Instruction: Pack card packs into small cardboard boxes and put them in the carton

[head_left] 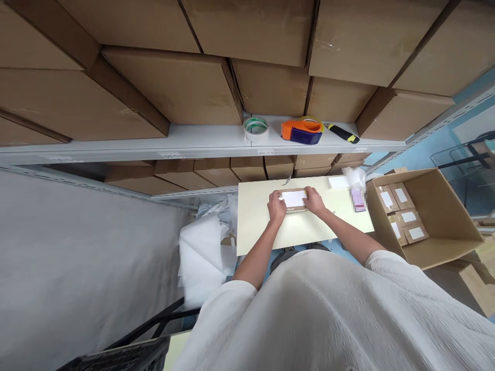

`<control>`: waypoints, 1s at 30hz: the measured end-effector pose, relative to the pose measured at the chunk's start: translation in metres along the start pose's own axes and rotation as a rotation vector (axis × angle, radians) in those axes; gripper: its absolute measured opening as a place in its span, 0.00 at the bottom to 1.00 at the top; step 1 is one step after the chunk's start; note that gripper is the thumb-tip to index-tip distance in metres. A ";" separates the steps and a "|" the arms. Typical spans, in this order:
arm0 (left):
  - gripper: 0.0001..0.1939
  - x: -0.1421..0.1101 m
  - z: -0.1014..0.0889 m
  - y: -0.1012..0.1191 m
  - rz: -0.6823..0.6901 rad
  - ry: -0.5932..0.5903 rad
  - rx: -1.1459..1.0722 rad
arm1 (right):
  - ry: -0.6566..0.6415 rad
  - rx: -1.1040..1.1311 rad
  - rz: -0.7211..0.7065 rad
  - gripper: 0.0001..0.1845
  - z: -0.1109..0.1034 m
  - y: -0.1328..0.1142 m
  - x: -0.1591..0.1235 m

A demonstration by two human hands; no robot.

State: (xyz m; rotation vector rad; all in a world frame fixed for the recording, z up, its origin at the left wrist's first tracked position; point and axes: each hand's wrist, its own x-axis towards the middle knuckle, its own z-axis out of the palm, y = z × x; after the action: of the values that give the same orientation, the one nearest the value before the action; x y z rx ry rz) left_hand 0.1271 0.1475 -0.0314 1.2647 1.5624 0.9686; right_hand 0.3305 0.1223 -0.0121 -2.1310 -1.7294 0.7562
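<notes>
A small cardboard box (297, 209) with a white label (293, 198) on its top lies on the pale yellow table (255, 226). My left hand (277, 207) is closed around the box's left end, its thumb near the label's edge. At the opposite end, my right hand (315, 201) grips the box with the fingers curled over its side. The undersides of the fingers are hidden.
An open carton (456, 216) holding several small labelled boxes stands at the right. On the shelf are a tape roll (256, 129), an orange tape dispenser (301, 132) and a utility knife (343, 133). White foam sheets (201, 257) hang left of the table.
</notes>
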 end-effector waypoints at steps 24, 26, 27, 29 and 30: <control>0.34 -0.024 -0.025 -0.022 0.494 -0.460 0.771 | -0.201 -0.537 -0.399 0.49 0.026 0.027 -0.036; 0.34 -0.025 -0.025 -0.022 0.465 -0.431 0.788 | -0.178 -0.547 -0.351 0.50 0.026 0.030 -0.036; 0.34 -0.026 -0.025 -0.022 0.441 -0.409 0.782 | -0.162 -0.539 -0.325 0.50 0.026 0.031 -0.037; 0.34 -0.027 -0.025 -0.025 0.377 -0.358 0.755 | -0.134 -0.515 -0.274 0.51 0.025 0.033 -0.039; 0.35 -0.027 -0.024 -0.027 0.340 -0.336 0.738 | -0.126 -0.502 -0.251 0.51 0.025 0.034 -0.040</control>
State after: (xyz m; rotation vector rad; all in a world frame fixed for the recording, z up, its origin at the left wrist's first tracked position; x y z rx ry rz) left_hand 0.0989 0.1149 -0.0449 2.1320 1.5030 0.3203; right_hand 0.3380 0.0731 -0.0422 -2.1240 -2.4048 0.4241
